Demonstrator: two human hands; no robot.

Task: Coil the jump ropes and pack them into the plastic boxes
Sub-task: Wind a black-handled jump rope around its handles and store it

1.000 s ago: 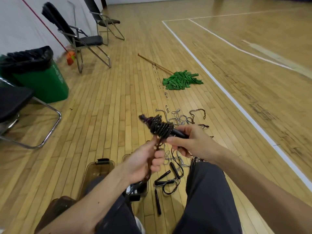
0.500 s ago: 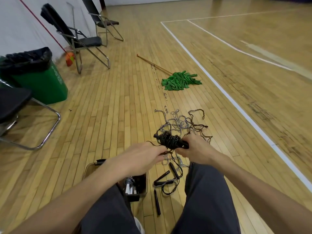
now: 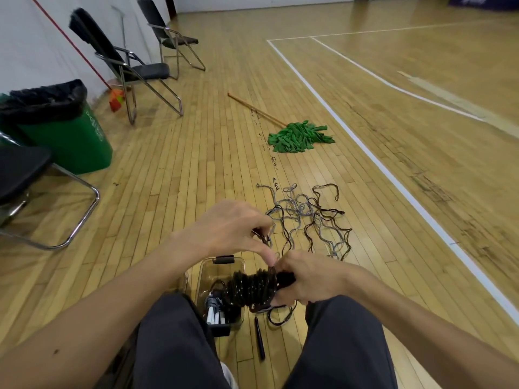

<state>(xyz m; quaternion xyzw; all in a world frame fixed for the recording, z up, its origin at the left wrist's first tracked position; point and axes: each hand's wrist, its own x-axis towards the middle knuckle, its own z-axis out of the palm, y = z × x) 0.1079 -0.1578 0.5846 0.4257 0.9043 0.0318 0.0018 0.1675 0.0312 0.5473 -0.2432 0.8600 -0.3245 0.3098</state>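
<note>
The step in hand looks like the finishing of one coil: the coiled jump rope [image 3: 252,287] is wound in tight dark turns round its handles and hangs in the air just above the open plastic box [image 3: 209,273], between the person's knees. The right hand [image 3: 311,279] is clamped round the handle end of the bundle, fingers curled under it, holding it roughly level with the coils pointing left. The left hand [image 3: 230,228] sits higher and a little forward, wrist arched, its thumb and forefinger pinched on a thin strand that runs down to the top of the bundle beside the right hand's knuckles. Whether that strand is the free tail of this rope I cannot tell for sure (it is thin and partly hidden by the fingers).

By my reading the next move calls for tucking or looping that strand so the coil holds, then lowering the bundle into the box, where a pale-handled rope [image 3: 214,313] already lies. Much is left: a tangle of loose ropes [image 3: 309,214] lies on the floor [image 3: 168,192] just beyond the hands, and a black handle [image 3: 259,339] lies near the box.
</note>
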